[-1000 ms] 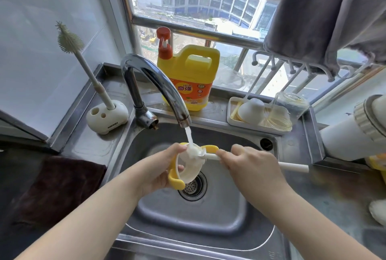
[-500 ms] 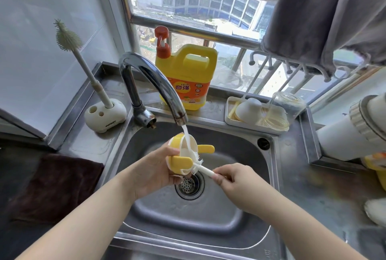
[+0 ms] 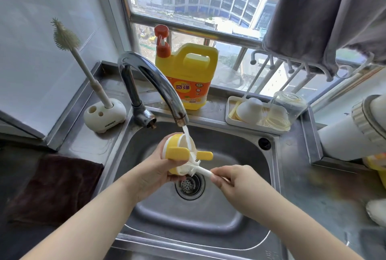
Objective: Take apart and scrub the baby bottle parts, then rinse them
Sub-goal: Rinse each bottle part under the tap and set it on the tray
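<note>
- Both hands are busy over the sink point(image 3: 240, 218): the left hand point(image 3: 154, 173) has its fingers wrapped round the yellow handle collar point(image 3: 177, 152) of the baby bottle, and the right hand point(image 3: 234, 180) pinches the white stem of a small brush point(image 3: 191, 167), fingers curled tight on it.
- Only one view to go on, the head cam, looking down into the basin.
- Looks like the scrub step to me. The bristle end sits right against the lower edge of the collar, just above the drain point(image 3: 189, 184), and the tap point(image 3: 154, 84) is running a thin stream straight onto the part.
- The collar itself is a yellow ring with a whitish inner piece and two flat yellow wings sticking out sideways. It's wet, so I'd guess slippery.
- Next move, I reckon: turn the collar in the left hand so the brush reaches the rest of the rim, then let the water run through it.
- Other bottle bits, a white dome piece and some clear rings, sit in a tray point(image 3: 228, 111) on the counter point(image 3: 334, 186) behind the sink, near the yellow detergent jug point(image 3: 188, 75).
</note>
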Demonstrator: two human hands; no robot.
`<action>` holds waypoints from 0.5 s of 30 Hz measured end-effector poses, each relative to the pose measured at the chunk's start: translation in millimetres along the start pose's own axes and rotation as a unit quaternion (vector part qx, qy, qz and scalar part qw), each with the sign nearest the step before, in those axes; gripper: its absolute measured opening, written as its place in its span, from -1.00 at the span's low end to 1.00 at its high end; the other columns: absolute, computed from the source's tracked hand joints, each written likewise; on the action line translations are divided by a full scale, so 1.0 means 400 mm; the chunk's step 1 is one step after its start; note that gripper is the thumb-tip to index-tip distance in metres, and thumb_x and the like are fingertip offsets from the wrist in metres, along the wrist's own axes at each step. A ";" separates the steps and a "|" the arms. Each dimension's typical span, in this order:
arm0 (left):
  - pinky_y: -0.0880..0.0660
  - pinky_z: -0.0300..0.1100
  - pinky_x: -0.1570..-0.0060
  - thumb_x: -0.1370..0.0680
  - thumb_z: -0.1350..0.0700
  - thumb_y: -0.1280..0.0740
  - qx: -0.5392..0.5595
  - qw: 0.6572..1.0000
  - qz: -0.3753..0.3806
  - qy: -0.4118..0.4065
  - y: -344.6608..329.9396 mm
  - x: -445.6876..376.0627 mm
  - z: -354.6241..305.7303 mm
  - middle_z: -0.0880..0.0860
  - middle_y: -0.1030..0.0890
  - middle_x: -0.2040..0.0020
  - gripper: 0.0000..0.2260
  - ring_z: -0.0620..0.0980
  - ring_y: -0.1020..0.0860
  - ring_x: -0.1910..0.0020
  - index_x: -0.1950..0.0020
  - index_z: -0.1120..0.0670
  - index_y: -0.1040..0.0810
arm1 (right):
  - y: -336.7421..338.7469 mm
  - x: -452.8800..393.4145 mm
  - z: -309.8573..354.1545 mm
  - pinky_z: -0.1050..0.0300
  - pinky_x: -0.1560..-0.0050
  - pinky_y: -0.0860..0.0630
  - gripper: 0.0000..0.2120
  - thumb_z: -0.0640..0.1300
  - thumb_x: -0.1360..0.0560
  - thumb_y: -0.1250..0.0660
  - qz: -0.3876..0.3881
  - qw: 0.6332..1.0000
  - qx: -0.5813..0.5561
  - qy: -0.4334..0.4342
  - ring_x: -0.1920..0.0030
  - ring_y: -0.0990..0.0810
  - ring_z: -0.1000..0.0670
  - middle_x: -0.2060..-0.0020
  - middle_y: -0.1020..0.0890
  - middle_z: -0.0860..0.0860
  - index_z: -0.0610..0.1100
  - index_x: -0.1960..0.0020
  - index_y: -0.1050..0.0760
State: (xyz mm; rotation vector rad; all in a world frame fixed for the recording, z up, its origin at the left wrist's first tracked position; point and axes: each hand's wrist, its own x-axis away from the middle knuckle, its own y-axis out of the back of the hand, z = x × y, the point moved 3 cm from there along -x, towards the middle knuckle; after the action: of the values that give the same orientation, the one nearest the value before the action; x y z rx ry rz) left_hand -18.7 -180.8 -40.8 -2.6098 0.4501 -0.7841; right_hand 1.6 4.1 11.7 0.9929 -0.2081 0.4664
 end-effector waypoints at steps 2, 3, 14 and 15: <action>-0.54 -0.14 0.25 -0.07 -0.09 -0.62 -0.018 1.000 -0.010 0.007 0.007 0.001 0.001 0.04 -0.61 -0.06 -0.17 -0.05 -0.61 0.13 -0.30 -0.07 -0.40 | 0.028 -0.004 0.002 0.12 0.27 -0.40 -0.77 0.10 -0.58 -0.12 -0.044 0.988 0.145 0.017 0.16 -0.56 0.01 0.28 -0.47 0.07 0.09 -0.10 -0.50; -0.54 -0.13 0.23 -0.09 -0.08 -0.60 -0.028 0.999 -0.011 0.016 0.010 0.004 0.001 0.04 -0.61 -0.06 -0.21 -0.06 -0.61 0.13 -0.28 -0.08 -0.42 | 0.045 -0.009 0.007 0.13 0.38 -0.31 -0.82 0.10 -0.56 -0.17 -0.084 0.971 0.222 0.037 0.16 -0.58 -0.02 0.28 -0.43 0.07 0.10 -0.06 -0.50; -0.46 -0.19 0.41 -0.11 -0.22 -0.48 -0.134 0.989 -0.060 0.025 0.024 0.007 -0.026 0.03 -0.63 0.14 -0.37 -0.07 -0.57 0.33 -0.14 -0.08 -0.50 | -0.016 -0.020 -0.008 0.11 0.26 -0.37 -0.80 0.04 -0.58 -0.13 -0.003 0.987 0.157 0.034 0.25 -0.49 0.00 0.33 -0.46 0.07 0.01 -0.01 -0.50; -0.45 -0.19 0.42 -0.12 -0.23 -0.48 -0.124 0.990 -0.061 0.021 0.024 0.006 -0.023 0.02 -0.62 0.12 -0.37 -0.07 -0.56 0.33 -0.15 -0.13 -0.49 | -0.022 -0.019 -0.010 0.12 0.27 -0.36 -0.77 0.04 -0.59 -0.12 0.016 0.992 0.118 0.035 0.33 -0.43 0.07 0.39 -0.44 0.09 0.01 -0.04 -0.53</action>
State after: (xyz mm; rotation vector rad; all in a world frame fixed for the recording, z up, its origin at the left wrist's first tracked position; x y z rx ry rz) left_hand -24.1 -192.8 -36.7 -2.8791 0.4276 -0.8733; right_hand -1.3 1.2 0.1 1.2035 -0.1072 0.5642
